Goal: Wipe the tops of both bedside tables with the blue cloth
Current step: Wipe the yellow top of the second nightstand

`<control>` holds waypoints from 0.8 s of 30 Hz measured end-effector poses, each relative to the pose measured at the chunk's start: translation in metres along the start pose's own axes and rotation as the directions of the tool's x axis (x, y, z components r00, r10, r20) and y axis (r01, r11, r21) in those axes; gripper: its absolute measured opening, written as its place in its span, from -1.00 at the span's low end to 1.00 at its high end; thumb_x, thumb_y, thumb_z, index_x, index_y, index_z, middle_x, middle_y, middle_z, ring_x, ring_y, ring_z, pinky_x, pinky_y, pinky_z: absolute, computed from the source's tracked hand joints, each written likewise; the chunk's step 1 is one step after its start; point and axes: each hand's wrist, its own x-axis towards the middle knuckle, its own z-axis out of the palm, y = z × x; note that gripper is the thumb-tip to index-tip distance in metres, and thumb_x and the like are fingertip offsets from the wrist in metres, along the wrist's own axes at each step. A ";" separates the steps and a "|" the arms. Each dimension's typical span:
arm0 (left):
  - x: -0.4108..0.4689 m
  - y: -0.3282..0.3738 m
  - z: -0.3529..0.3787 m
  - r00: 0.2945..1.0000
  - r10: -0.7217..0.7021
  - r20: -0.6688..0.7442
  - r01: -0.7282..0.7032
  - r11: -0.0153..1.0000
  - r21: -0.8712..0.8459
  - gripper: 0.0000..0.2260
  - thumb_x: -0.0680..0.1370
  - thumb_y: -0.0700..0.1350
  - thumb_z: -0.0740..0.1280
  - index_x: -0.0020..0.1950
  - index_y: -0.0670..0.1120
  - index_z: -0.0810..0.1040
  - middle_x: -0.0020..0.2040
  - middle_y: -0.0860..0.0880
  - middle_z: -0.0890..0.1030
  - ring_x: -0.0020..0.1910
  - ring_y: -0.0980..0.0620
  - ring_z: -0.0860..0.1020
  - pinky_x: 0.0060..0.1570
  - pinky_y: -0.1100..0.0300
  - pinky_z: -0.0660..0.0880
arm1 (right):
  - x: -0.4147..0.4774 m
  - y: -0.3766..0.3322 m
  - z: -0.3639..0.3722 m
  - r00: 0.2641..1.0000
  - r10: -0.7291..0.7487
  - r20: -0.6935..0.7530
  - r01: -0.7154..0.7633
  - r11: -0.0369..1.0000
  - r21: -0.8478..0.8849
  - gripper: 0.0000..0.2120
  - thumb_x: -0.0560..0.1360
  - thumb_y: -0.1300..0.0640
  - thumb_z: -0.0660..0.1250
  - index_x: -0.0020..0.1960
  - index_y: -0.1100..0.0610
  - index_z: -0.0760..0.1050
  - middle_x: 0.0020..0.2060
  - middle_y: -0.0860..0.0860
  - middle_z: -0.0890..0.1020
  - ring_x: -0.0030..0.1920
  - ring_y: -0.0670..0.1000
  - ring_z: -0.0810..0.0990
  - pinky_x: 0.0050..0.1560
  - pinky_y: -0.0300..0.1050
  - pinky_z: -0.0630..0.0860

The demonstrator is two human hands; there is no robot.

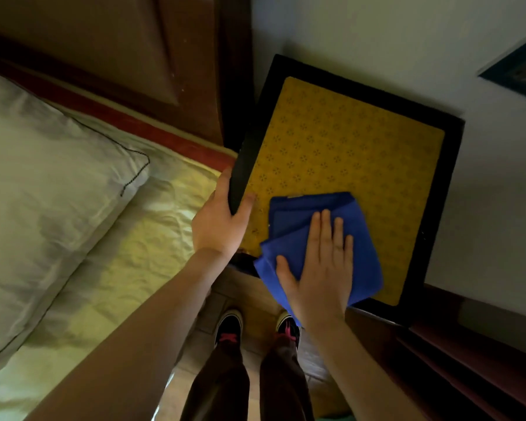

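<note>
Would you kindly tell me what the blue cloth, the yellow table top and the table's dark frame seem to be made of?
Blue cloth: soft fabric, perhaps microfibre, matte, folding in limp layers under the right hand. Yellow table top: smooth printed surface, perhaps laminate or a mat; repeating floral pattern, rounded corners. Dark frame: probably painted wood, faint sheen; uncertain.

White pillow (43, 177) on yellow sheet (128, 253), wooden headboard (119, 56), white wall (377, 31), black shoes (230, 323) with pink laces, long black object (243, 165)

right hand (319, 268) flat on blue cloth (295, 212) on bedside table (346, 141); left hand (216, 223) grips black slab (241, 177)
</note>
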 end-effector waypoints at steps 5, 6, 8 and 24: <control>0.006 -0.004 -0.004 0.988 -0.120 0.099 0.146 0.935 -0.323 -0.66 0.55 0.13 0.23 0.32 0.32 0.35 -0.09 0.19 0.63 -0.15 0.22 0.59 -0.21 0.23 0.49 | 0.035 -0.037 0.004 0.993 -0.105 -0.049 0.105 0.994 -0.008 -0.17 0.53 -0.33 0.04 0.58 0.22 0.07 0.56 0.13 0.20 0.56 0.15 0.13 0.53 0.14 0.07; 0.007 -0.005 -0.004 0.980 -0.156 0.124 0.193 0.901 -0.389 -0.68 0.56 0.13 0.21 0.31 0.32 0.37 0.01 0.21 0.63 -0.04 0.20 0.60 -0.06 0.13 0.54 | 0.049 -0.044 0.003 0.991 -0.121 -0.065 0.120 0.993 -0.010 -0.18 0.54 -0.32 0.02 0.58 0.22 0.06 0.56 0.13 0.20 0.56 0.15 0.13 0.53 0.14 0.07; 0.008 -0.004 -0.005 0.971 -0.173 0.163 0.229 0.866 -0.445 -0.69 0.58 0.13 0.17 0.33 0.31 0.38 0.12 0.28 0.59 0.10 0.20 0.57 0.12 0.04 0.53 | 0.078 -0.056 0.000 0.988 -0.130 -0.080 0.129 0.992 -0.017 -0.19 0.55 -0.32 -0.01 0.58 0.21 0.04 0.57 0.12 0.19 0.57 0.14 0.12 0.55 0.14 0.07; 0.003 -0.011 -0.003 0.993 -0.049 0.104 0.083 0.933 -0.349 -0.61 0.59 0.10 0.18 0.43 0.27 0.29 -0.03 -0.14 0.64 -0.14 -0.14 0.59 -0.40 0.23 0.30 | 0.119 -0.034 -0.015 0.993 0.048 -0.111 -0.039 0.996 0.074 -0.20 0.55 -0.34 -0.04 0.60 0.16 0.02 0.58 0.08 0.14 0.58 0.09 0.08 0.57 0.10 0.01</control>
